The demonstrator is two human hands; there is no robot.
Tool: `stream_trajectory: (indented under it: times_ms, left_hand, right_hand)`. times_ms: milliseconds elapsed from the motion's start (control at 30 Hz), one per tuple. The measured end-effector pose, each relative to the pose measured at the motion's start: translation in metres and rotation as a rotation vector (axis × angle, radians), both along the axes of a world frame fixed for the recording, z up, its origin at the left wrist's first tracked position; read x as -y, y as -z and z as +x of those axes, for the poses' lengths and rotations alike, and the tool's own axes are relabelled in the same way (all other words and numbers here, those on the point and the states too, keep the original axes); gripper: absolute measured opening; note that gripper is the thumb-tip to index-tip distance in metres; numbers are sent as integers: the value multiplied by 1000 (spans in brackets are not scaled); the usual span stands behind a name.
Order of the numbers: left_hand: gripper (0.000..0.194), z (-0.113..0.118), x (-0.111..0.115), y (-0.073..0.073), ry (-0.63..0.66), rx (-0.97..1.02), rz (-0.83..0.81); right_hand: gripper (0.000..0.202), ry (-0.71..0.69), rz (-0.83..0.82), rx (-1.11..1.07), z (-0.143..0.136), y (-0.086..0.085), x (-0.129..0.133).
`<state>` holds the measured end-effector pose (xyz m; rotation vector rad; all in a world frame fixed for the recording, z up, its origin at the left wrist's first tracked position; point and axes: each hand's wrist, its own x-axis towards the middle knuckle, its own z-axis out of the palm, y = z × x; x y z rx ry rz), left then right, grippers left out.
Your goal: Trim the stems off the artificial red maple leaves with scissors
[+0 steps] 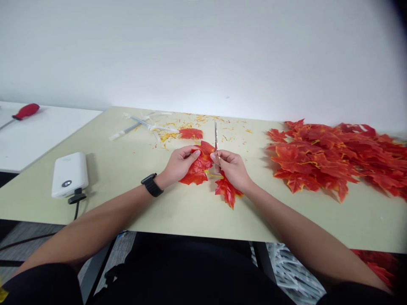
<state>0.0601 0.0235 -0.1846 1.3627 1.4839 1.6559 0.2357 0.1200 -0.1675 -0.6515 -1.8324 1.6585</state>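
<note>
My left hand (180, 164) pinches a red leaf (196, 167) between thumb and fingers at the middle of the table. My right hand (233, 166) holds metal scissors (216, 137) with the blades pointing up, away from me, beside the leaf's right edge. Another red leaf (227, 190) hangs on a thin yellow stem under my right hand. Just beyond my hands lies a further red leaf (191, 133), next to scattered yellow and orange scraps (168, 136). The scissors' handles are partly hidden by my fingers.
A large pile of red leaves (318, 159) covers the right of the table (178, 216). Clear and white plastic strips (140, 123) lie at the back left. A white power bank (70, 173) with a black cable stands left, and a red-handled screwdriver (27, 111) lies on a white table.
</note>
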Motion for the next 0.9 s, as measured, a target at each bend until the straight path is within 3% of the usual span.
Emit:
stream_trajectory:
  times_ms: [133,333,467,567,900]
  left_hand:
    - [29,2,3,-5,11,26,-6]
    - [48,-1,2,-14,-86,379,-30]
    - [34,1,2,-15,53,533,-131]
    - [34,6,4,-14,128,508,-177]
    - [34,2,0,-6,-74,368,-93]
  right_hand:
    - [37,-13,-56,-36,-1,2,1]
    - [31,137,-20,-103,-1,1,-6]
    - [27,216,6,-136,-1,0,-9]
    - [27,237,15,-141,-1,0,-9]
    - [29,91,9,-46,-3,6,-4]
